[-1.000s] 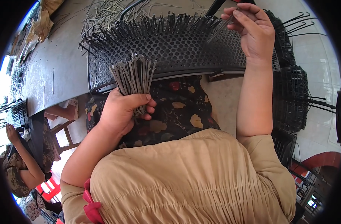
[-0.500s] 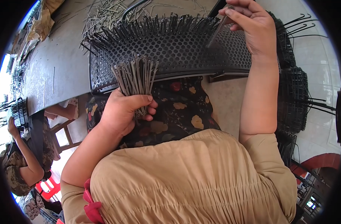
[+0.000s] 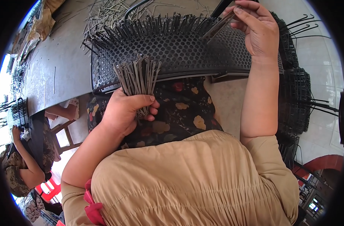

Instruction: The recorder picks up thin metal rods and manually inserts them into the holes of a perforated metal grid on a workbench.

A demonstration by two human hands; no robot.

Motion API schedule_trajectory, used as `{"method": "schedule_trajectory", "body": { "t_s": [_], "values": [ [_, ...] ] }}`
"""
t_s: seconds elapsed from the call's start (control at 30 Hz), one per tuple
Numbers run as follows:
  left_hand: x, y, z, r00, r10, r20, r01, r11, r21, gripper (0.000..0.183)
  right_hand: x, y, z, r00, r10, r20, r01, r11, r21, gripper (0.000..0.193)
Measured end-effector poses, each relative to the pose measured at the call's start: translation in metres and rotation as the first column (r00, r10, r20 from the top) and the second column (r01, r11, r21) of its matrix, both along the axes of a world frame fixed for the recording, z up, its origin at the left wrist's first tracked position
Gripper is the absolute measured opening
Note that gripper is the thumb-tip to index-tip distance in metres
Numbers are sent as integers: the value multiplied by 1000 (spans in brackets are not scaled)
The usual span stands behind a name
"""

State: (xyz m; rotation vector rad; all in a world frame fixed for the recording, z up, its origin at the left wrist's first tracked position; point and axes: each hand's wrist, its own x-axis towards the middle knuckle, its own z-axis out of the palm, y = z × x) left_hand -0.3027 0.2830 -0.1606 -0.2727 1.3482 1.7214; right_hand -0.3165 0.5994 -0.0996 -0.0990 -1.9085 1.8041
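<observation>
Upright in my left hand (image 3: pixel 123 107) is a bundle of thin grey metal strips (image 3: pixel 138 77), small holes showing at the upper ends of some. The fingers are wrapped round its lower part, just in front of a black perforated metal rack (image 3: pixel 179 60). Over the right part of that rack, my right hand (image 3: pixel 260 32) pinches a slim metal strip (image 3: pixel 220 25) between thumb and fingertips. It slants down toward the holes and is blurred, so I cannot tell whether it is one piece or more. Many similar strips (image 3: pixel 172 24) stand packed along the rack's far edge.
Loose strips (image 3: pixel 108 17) lie scattered on the grey table (image 3: pixel 63 60) behind the rack. Black racks with hooked wires (image 3: pixel 296 101) stand at my right. At the far left, a person in patterned clothing (image 3: pixel 23 165) handles another rack, with a red stool (image 3: pixel 49 190) nearby.
My right hand has shifted slightly right, and the strip in it lies at a flatter slant. My left hand keeps its bundle almost still. The other person's hand has moved down a little.
</observation>
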Motion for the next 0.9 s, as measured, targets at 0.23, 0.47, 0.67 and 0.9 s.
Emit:
{"method": "schedule_trajectory", "body": {
  "t_s": [0.23,0.47,0.67,0.9],
  "values": [
    [-1,0,-1,1000,-10,-9,10,1000,-2,11,2,-8,-12,972,-76,-224,82,996,17,7],
    [-1,-1,-4,1000,-4,-23,4,1000,16,10,2,5,-41,934,1,-356,76,977,200,12],
    [0,-1,-3,1000,-12,-25,12,1000,9,11,12,10,-49,951,-1,-309,87,960,264,13],
    [-2,-2,-4,1000,-15,-17,16,1000,22,11,20,1,-40,928,48,-370,135,882,451,14]
  ]
}}
